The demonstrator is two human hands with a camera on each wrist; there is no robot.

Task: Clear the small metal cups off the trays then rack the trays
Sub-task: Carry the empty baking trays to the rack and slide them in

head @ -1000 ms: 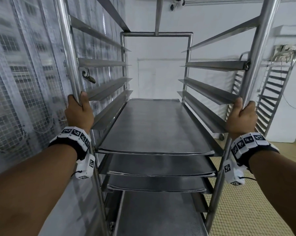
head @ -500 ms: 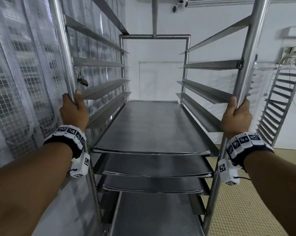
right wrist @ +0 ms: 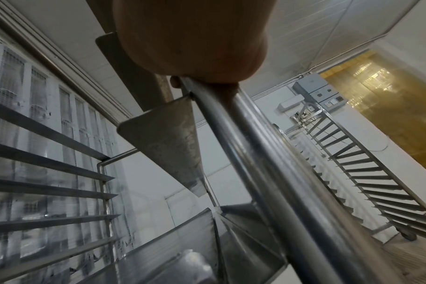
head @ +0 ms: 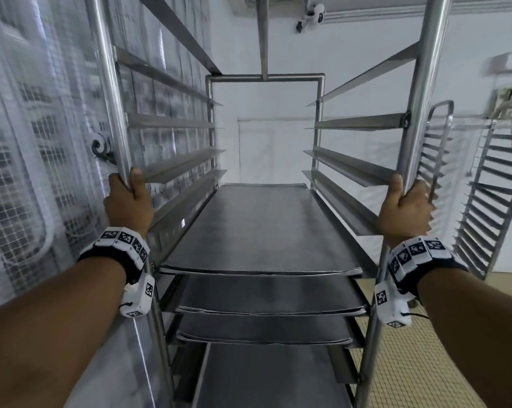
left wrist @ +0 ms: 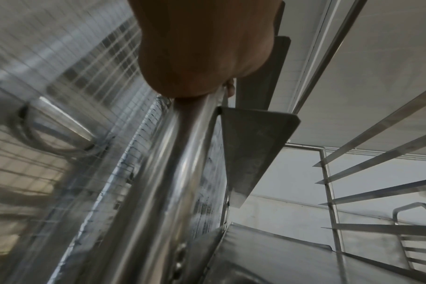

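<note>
A tall steel tray rack stands straight ahead, with several dark metal trays stacked on its lower runners; the top tray (head: 260, 231) is bare. No metal cups are in view. My left hand (head: 128, 198) grips the rack's left front post (head: 110, 98), thumb up along it. My right hand (head: 403, 206) grips the right front post (head: 422, 98) the same way. In the left wrist view the left post (left wrist: 163, 173) runs under my palm (left wrist: 202, 48). The right wrist view shows my palm (right wrist: 190, 38) wrapped on the right post (right wrist: 263, 163).
A wire-mesh window wall (head: 28, 172) lies close on the left. A second empty rack (head: 484, 201) stands at the right by the white wall. Tiled floor (head: 396, 363) runs along the right. A yellow strip curtain (right wrist: 389, 96) hangs far right.
The rack and I have moved forward along the window wall; the second rack on the right has drawn closer. Both hands keep their grip on the posts.
</note>
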